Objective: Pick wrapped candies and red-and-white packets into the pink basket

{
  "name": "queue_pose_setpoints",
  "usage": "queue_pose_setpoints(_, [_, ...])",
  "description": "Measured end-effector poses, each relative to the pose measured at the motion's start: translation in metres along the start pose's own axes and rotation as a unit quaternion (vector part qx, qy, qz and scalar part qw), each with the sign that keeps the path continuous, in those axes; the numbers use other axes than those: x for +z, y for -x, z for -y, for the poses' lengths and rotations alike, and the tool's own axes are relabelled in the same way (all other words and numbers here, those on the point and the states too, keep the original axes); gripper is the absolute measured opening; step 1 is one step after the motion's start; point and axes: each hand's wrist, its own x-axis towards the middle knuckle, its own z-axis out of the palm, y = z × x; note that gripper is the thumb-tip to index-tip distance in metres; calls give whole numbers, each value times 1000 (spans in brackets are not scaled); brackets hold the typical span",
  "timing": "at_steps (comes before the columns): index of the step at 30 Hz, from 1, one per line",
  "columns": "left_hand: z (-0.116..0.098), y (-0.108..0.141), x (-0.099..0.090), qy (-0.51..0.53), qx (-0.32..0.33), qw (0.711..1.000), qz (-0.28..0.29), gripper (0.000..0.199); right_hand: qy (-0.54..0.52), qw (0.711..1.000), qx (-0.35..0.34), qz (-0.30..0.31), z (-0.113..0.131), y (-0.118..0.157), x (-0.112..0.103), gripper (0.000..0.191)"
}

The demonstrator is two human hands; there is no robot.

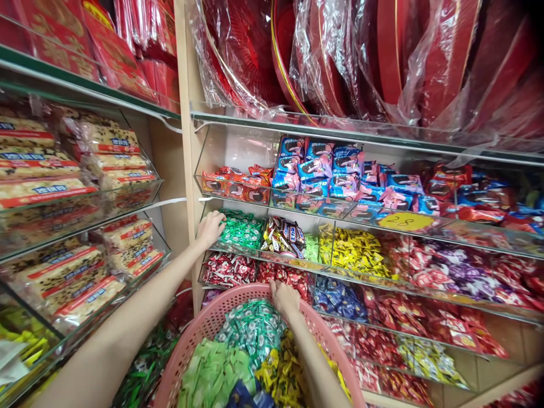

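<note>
While the left hand (211, 228) is reaching to the left end of the bin of green-wrapped candies (240, 229), its fingers are curling together at the bin's edge; whether they are pinching anything, I cannot tell. The right hand (284, 297) is closing its fingers over the far rim of the pink basket (335, 334), which is standing below the bins. Inside the basket, teal-green packets (253, 328) are lying towards the far side, light green packets (216, 371) at the left, yellow packets (280, 368) at the right, and dark blue packets (249, 395) nearest the camera. Chocolate bars in dark wrappers (291, 233) are sitting just right of the green-wrapped candies, and a yellow price label (406, 221) reading "28" is showing on the shelf above.
</note>
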Motion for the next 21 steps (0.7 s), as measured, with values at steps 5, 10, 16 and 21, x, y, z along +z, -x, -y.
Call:
queue_pose_setpoints(5, [5,-16,7,-50,-47,996,52,26,3,1000,4,-3,-3,1,-1,54])
queue_pose_setpoints(10, [0,-21,11,-58,-72,990,103,32,3,1000,3,-8,-4,0,1,55])
queue_pose_setpoints(16, [4,-18,12,-52,-77,991,97,27,2,1000,5,-6,-5,-1,2,53])
queue_pose_setpoints(21, [3,-16,4,94,-73,992,-48,27,1,1000,9,-4,-5,-2,3,52])
